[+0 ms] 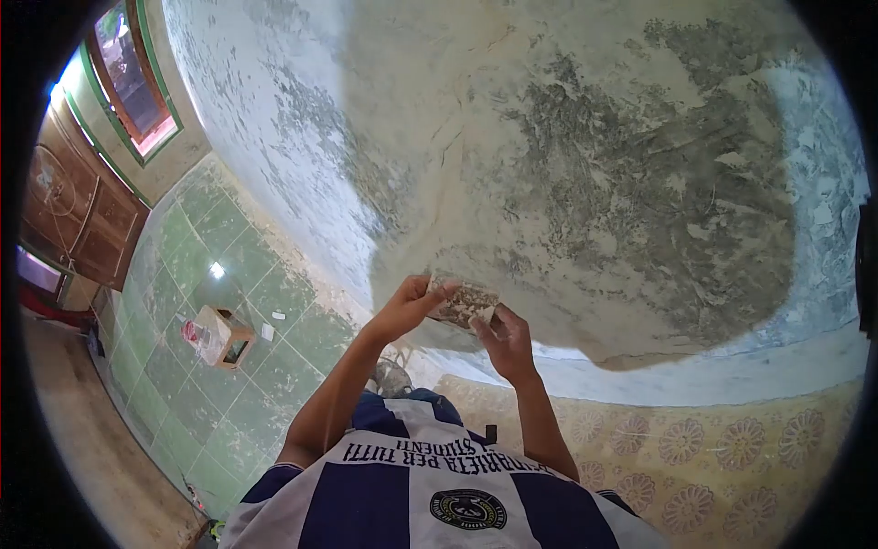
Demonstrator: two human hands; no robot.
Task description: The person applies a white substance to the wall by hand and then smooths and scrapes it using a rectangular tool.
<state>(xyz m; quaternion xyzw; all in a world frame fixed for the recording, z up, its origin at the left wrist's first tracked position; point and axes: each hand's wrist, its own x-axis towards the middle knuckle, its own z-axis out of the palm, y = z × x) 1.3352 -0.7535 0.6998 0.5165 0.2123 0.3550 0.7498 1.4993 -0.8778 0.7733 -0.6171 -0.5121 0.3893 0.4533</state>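
Far left: window [133, 78] & door [78, 206], well apart from the hands. Box [222, 336] sits on the green tiled floor [174, 274], below-left of them. L hand [407, 306] is pinched tight on the left end of the sheet [465, 300], fingers curled over its top edge. Sheet is small & speckled, long axis approx left-right, held up in front of the wall [640, 183]; touching it or not, can't tell. R hand [508, 343] grips the sheet's lower right edge, thumb up. Both hands equally near. Open room all round. Wall's peeled patch spreads right, mat [695, 448] beneath.
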